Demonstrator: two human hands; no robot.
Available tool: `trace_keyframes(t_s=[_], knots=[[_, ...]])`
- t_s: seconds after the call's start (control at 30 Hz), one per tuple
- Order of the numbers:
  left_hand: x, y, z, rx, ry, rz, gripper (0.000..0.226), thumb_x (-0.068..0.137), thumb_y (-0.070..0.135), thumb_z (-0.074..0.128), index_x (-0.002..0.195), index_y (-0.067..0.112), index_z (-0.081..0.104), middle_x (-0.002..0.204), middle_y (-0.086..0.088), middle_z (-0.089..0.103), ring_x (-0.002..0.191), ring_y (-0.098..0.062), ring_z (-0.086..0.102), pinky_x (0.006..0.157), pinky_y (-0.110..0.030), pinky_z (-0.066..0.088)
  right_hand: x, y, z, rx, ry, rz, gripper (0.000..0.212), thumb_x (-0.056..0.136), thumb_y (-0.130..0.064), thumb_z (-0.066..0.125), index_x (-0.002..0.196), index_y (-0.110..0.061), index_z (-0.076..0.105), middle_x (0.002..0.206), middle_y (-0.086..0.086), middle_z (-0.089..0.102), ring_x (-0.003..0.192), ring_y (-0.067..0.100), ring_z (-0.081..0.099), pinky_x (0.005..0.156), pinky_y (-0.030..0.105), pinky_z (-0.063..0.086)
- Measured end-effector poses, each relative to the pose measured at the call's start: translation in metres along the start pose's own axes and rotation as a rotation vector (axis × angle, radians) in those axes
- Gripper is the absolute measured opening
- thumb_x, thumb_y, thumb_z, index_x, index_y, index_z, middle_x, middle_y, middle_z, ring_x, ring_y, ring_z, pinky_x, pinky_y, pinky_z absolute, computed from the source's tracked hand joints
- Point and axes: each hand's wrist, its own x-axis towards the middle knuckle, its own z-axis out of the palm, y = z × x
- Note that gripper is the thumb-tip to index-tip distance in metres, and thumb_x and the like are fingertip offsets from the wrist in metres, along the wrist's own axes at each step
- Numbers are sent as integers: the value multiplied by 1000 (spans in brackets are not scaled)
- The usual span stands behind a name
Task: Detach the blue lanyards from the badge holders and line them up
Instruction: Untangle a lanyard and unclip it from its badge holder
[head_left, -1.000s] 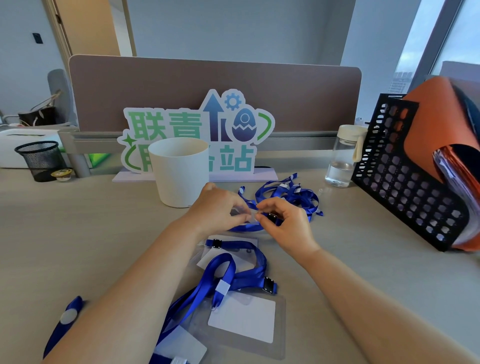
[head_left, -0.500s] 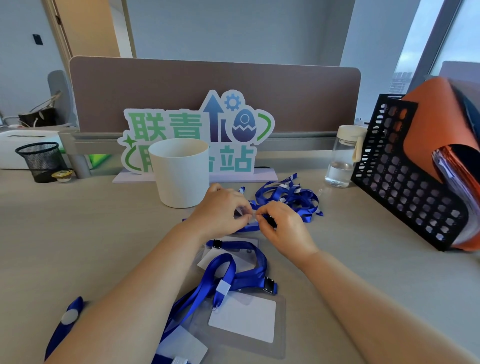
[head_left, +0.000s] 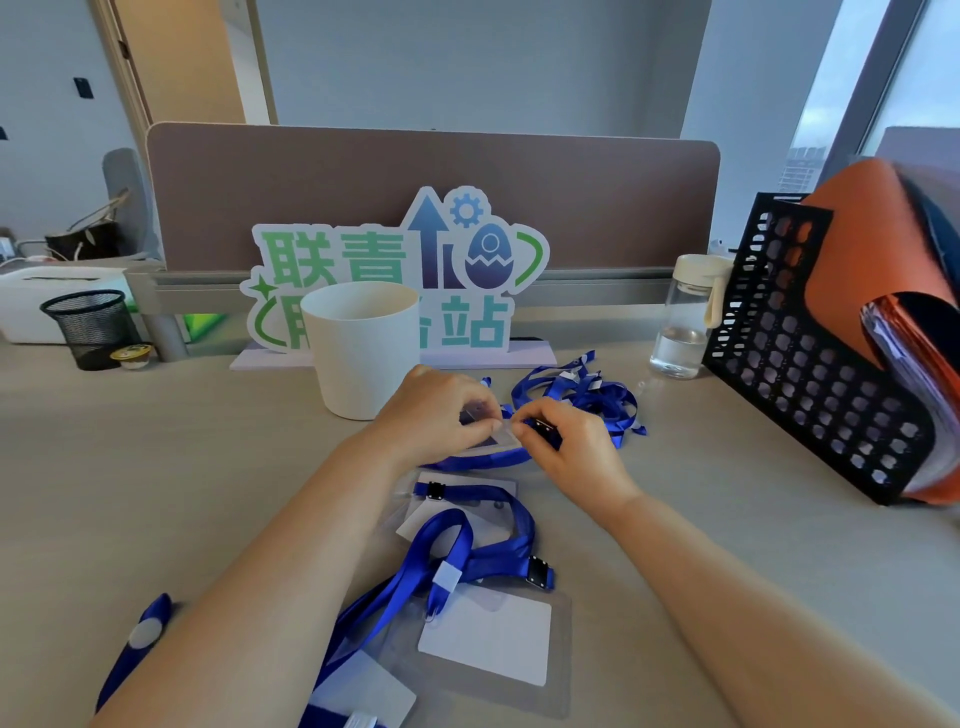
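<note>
Grip: the left hand (head_left: 434, 410) pinches the upper edge of a clear badge holder (head_left: 485, 440) at frame centre. The right hand (head_left: 574, 449) pinches the black clip (head_left: 544, 429) of a blue lanyard (head_left: 483, 460), just beside the left fingertips. Both grips are narrow and loaded.

Head view. The step in hand appears to be the release of the clip from the holder.

1. Hold the holder close to its attachment point, so that the soft plastic does not buckle.
2. Open the clip fully before drawing it out.
3. Pull straight away from the holder edge, not across it, to avoid a tear.
4. Keep the strap slack; its loop lies on the surface (head_left: 156, 493) below the hands.

Detached lanyards (head_left: 582, 397) lie in a loose tangle right of centre, not yet lined up. Further badge holders (head_left: 485, 642), lanyards attached, wait at lower centre. Judged from this, the task is partly done.
</note>
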Motion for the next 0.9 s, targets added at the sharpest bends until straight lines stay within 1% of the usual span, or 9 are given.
trace_keyframes(t_s=[0.1,0.33,0.47,0.53,0.6,0.7,0.77,0.83,0.9], knots=[[7,-3,-15,18,-91,-47,12,86,27,62,95,23,71,96,6,71,91,-7,62,87,-27,47,6,-2,-7,110,5,77,14,86,-20,62,96,-11,67,74,-14,60,69,-2,59,70,9,48],[30,1,-54,-2,-306,-61,10,85,21,65,94,23,69,85,12,65,82,0,57,79,-18,45,22,-18,-17,154,-62,111,13,87,-22,62,100,-21,65,74,-7,62,63,-5,59,65,5,46],[21,0,-84,-14,-328,-127,4,87,23,62,88,25,66,84,16,64,84,-3,60,84,-24,47,31,-27,-26,162,-33,142,1,86,-23,64,85,-22,63,70,-1,60,54,2,50,54,6,41],[11,-5,-97,-81,-322,-199,6,87,21,61,86,23,66,84,11,67,84,-6,61,79,-21,47,36,-35,-27,177,-85,132,10,89,-24,59,83,-17,63,74,-1,62,58,4,48,56,8,40],[-4,-12,-108,-153,-313,-288,8,88,18,60,84,20,67,83,8,69,81,-8,62,75,-19,46,41,-48,-23,167,-193,113,21,93,-26,50,88,-10,62,88,10,65,63,7,48,60,13,42],[-27,-25,-122,-203,-290,-408,13,88,16,59,78,20,66,80,7,67,80,-12,60,78,-25,45,48,-71,-10,196,-276,81,27,96,-30,45,84,-9,57,106,25,59,76,24,51,71,32,46],[-44,-34,-132,-239,-247,-485,11,88,15,57,80,13,64,77,6,61,78,-15,56,73,-27,43,53,-87,1,238,-317,49,20,92,-31,53,81,-15,56,90,20,59,72,18,48,68,27,43],[-64,-43,-144,-246,-187,-560,11,86,19,58,82,8,61,77,1,56,76,-16,51,69,-28,39,59,-101,13,228,-357,-3,13,87,-26,62,84,-14,56,71,3,50,60,10,42,60,17,39],[-87,-53,-157,-265,-119,-631,22,73,30,61,81,10,59,82,-4,52,80,-19,47,72,-31,35,66,-114,30,168,-365,-72,6,87,-17,60,83,-16,56,67,-4,47,57,9,41,54,8,36]])
